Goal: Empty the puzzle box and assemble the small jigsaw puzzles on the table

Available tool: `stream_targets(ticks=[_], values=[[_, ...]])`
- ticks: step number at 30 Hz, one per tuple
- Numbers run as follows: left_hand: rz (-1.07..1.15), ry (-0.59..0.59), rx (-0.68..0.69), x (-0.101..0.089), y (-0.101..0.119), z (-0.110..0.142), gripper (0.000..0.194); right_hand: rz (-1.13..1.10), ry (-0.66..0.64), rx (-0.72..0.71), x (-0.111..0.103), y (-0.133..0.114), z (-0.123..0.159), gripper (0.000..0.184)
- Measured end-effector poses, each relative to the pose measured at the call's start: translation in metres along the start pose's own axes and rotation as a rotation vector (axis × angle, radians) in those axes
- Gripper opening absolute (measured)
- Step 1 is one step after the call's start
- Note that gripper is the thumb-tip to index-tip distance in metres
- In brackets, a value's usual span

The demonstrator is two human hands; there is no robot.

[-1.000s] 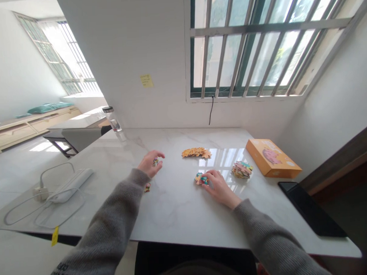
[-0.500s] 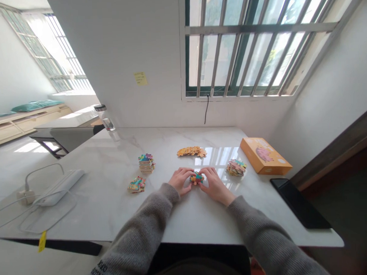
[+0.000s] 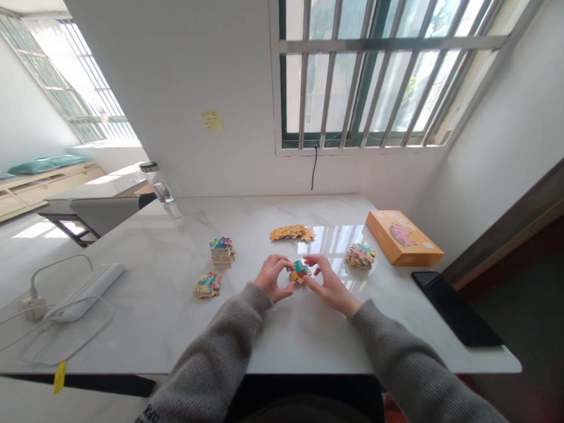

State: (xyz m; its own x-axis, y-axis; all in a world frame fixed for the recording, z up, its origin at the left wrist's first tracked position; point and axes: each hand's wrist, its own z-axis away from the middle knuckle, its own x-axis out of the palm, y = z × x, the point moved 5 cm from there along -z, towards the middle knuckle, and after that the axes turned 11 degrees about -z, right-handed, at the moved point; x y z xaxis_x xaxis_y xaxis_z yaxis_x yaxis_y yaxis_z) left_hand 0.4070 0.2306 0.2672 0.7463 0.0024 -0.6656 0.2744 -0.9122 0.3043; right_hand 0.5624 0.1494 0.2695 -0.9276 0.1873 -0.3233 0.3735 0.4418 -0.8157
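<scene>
Between my left hand point(image 3: 272, 278) and my right hand point(image 3: 330, 277), a small cluster of colourful jigsaw puzzle pieces point(image 3: 299, 271) is held just above the marble table top point(image 3: 142, 327). Fingers of both hands pinch it from either side. A stack of multicoloured pieces point(image 3: 223, 252) and a low pile point(image 3: 207, 285) lie to the left of my left hand. Beyond my hands is a row of orange pieces point(image 3: 292, 233), and a mixed stack point(image 3: 360, 257) sits to the right of my right hand.
An orange cardboard box point(image 3: 403, 237) lies at the table's right, with a black tablet point(image 3: 456, 308) near the edge. A glass water bottle point(image 3: 157, 182) stands at the far left corner. A white power strip point(image 3: 85, 293) and cable lie at the left.
Since the oldest frame, both hands have come together on the colourful pieces, and a stack and pile have appeared at the left. The view has shifted slightly, and my fingers have opened a little around the pieces.
</scene>
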Motion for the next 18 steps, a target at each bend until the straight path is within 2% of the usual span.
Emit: stream_targets(ticks=[4, 9, 12, 15, 18], values=[[-0.013, 0.043, 0.019, -0.002, 0.007, 0.000, 0.035, -0.200, 0.013, 0.115, 0.007, 0.014, -0.003, 0.044], [-0.025, -0.018, 0.028, 0.005, 0.011, 0.004, 0.037, -0.096, 0.149, 0.059, -0.005, 0.018, -0.004, 0.041], [-0.008, -0.035, 0.079, 0.006, 0.013, 0.004, 0.039, -0.074, 0.105, 0.038, -0.007, 0.013, -0.003, 0.042], [-0.029, -0.010, 0.130, 0.004, 0.014, 0.003, 0.030, -0.150, 0.065, 0.058, -0.004, 0.011, -0.003, 0.042], [-0.103, 0.043, 0.087, 0.003, 0.010, 0.003, 0.021, -0.225, 0.052, 0.096, 0.000, 0.014, -0.003, 0.046]])
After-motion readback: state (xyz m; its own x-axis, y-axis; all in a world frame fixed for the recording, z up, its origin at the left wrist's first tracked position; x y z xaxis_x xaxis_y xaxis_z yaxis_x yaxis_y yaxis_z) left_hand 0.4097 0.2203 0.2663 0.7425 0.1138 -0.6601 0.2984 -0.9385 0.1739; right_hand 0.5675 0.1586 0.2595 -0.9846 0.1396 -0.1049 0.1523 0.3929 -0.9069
